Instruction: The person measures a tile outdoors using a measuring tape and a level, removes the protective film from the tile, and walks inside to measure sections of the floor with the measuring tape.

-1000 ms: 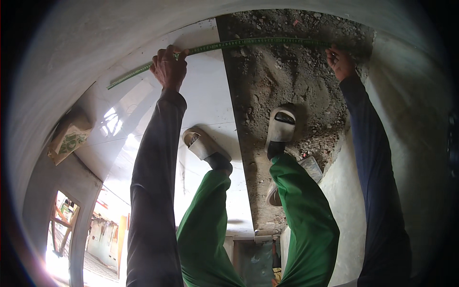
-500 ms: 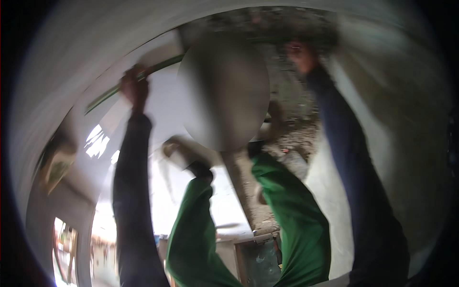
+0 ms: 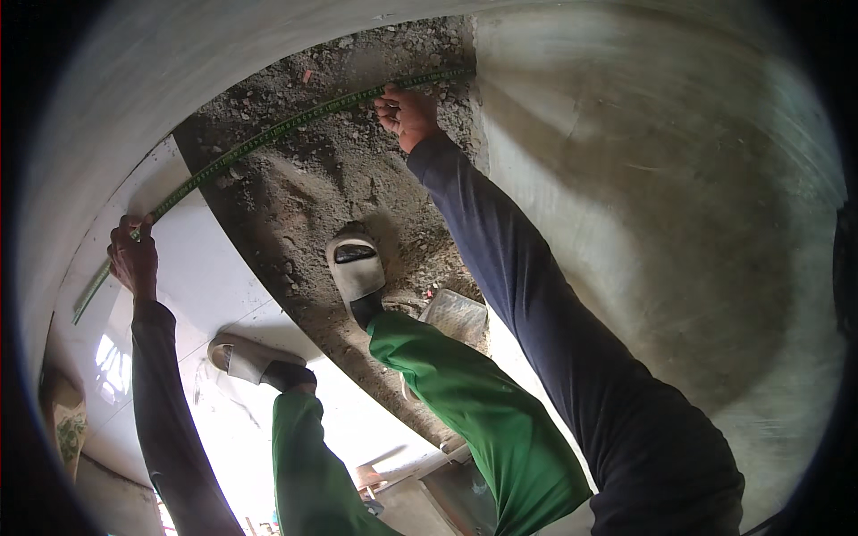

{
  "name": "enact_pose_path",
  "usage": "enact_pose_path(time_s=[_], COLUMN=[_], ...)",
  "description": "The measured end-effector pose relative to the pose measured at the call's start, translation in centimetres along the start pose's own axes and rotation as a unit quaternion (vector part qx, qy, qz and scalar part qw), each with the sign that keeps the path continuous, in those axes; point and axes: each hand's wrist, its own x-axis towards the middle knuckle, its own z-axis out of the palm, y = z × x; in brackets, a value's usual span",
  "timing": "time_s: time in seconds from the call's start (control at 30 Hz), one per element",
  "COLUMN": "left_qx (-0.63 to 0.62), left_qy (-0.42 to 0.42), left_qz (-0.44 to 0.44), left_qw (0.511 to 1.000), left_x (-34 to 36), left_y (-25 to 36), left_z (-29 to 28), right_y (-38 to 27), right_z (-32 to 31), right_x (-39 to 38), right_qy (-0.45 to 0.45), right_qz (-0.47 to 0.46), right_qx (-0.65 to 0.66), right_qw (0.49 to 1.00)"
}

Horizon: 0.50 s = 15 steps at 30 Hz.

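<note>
A green measuring tape (image 3: 268, 136) with dark markings stretches in a curve across white tiles and a strip of bare rubble. Its far right end reaches the foot of the plastered wall. My left hand (image 3: 134, 257) grips the tape over the tiles, and a short length sticks out past it to the lower left. Near the wall, my right hand (image 3: 408, 116) is closed with its fingertips on the tape, a little short of its right end. Both arms are stretched out in dark sleeves.
Smooth white tiles (image 3: 206, 295) end in an edge along the rough rubble strip (image 3: 295, 196). The plastered wall (image 3: 643, 179) rises at right; another pale wall (image 3: 98, 116) bends along the upper left. My slides stand one on tile (image 3: 243, 357), one on rubble (image 3: 356, 268). A greyish slab (image 3: 454, 317) lies near the wall.
The view has turned and steadied, so hands and tape appear further left. A blurred round grey shape that covered the middle is gone, showing the tape's full run. Both hands remain at the tape.
</note>
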Motion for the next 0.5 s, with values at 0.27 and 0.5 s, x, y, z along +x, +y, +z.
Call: enact_pose_path(time_s=[0.27,0.5], left_qx=[-0.006,-0.031], left_qy=[0.011,0.136], left_qz=[0.001,0.071], left_qw=[1.0,0.988], left_x=[-0.3,0.7], left_y=[-1.0,-2.7], left_z=[0.5,3.4], right_y=[0.7,1.1], right_z=[0.2,-1.6], right_x=[0.1,1.9], right_qy=[-0.011,-0.125], right_qz=[0.014,0.027], right_qx=[-0.013,0.054], right_qw=[1.0,0.99])
